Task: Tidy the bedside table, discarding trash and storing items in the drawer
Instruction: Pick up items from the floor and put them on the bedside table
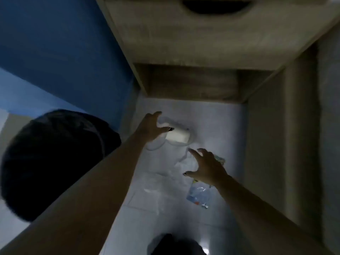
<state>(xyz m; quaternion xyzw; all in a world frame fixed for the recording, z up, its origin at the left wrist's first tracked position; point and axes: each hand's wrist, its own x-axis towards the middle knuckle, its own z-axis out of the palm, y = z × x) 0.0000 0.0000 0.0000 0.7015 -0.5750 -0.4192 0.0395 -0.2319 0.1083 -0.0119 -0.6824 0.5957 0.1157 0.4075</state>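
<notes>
I look down at a pale tiled floor (pixel 217 129) in front of the bedside table. My left hand (pixel 151 126) reaches forward, and its thumb and fingers curl round the end of a white cylinder (pixel 178 138) that lies in translucent plastic (pixel 156 144). My right hand (pixel 206 167) hovers with its fingers spread over a crumpled white wrapper (pixel 184 162). A clear plastic packet with blue and yellow print (pixel 199 195) lies just under the right wrist. The frame is blurred and dim.
The bedside table's drawer front (pixel 193 41), with a dark cut-out handle (pixel 215 5), stands at the top above an open gap. A blue bed side (pixel 60 57) is on the left, a dark bag (pixel 51 159) at lower left, and a wooden panel (pixel 279 135) on the right.
</notes>
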